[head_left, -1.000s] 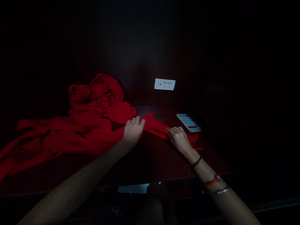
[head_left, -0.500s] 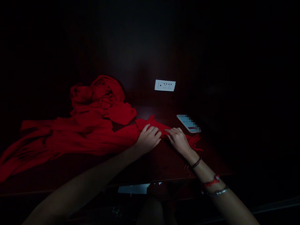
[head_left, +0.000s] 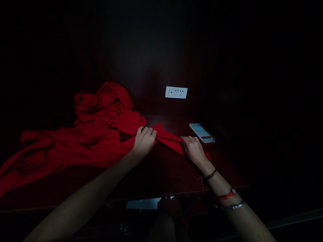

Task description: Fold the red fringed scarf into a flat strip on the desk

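Note:
A long red scarf (head_left: 171,141) with a fringed end lies folded lengthwise on the dark wooden desk. My left hand (head_left: 145,139), wearing a ring, is closed on the cloth to the left. The scarf's right part is gripped by my right hand (head_left: 193,148), close to the fringe, most of which the hand hides. Between the two hands the cloth runs in a narrow strip with a fold line along it. More red fabric (head_left: 96,141) spreads leftward in loose folds, and a crumpled red heap (head_left: 108,101) sits behind it.
A phone (head_left: 202,133) with a lit screen lies beyond my right hand. On the back panel is a white power socket (head_left: 176,92). Below the desk's front edge (head_left: 186,192) there is a pale sheet (head_left: 142,204). Deep shadow covers both sides.
My left hand has slid left along the scarf, away from my right hand, leaving a longer strip between them. My right hand has shifted slightly, and less fringe shows.

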{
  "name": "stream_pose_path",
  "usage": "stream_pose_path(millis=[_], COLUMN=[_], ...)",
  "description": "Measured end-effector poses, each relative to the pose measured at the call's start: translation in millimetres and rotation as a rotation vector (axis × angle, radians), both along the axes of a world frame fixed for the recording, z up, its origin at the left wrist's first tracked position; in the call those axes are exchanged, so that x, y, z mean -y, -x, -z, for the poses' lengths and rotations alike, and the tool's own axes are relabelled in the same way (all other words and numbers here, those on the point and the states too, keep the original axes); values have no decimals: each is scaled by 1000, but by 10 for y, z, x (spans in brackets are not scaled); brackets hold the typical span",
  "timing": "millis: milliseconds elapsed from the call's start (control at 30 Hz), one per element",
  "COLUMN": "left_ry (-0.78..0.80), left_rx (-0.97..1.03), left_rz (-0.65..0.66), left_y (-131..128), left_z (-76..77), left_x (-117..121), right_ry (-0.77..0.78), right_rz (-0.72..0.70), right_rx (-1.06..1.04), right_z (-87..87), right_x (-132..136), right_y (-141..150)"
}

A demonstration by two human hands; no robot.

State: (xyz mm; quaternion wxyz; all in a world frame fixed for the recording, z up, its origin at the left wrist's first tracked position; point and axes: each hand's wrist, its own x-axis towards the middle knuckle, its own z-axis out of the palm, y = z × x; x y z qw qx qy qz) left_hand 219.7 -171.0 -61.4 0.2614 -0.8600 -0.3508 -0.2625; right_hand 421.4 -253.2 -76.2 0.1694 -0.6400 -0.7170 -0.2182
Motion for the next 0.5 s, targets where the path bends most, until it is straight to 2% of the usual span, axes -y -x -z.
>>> stream_pose_path(millis=[67,167,300,500], left_ry=[28,66,136,176], left_rx=[-9,-7,-27,-35], left_rz=[18,128,259,216], left_y=[-20,-76,-115,-66], left_z=[33,89,114,84], left_x=[17,61,93,42], right_ry=[-6,-16,-49,-96], right_rz=[-37,-90,-84,35], right_rx=[-14,-57,-107,-152], right_z=[12,16,-2,-23], right_x=[-1,7,12,0], right_y=[12,30,1,-95])
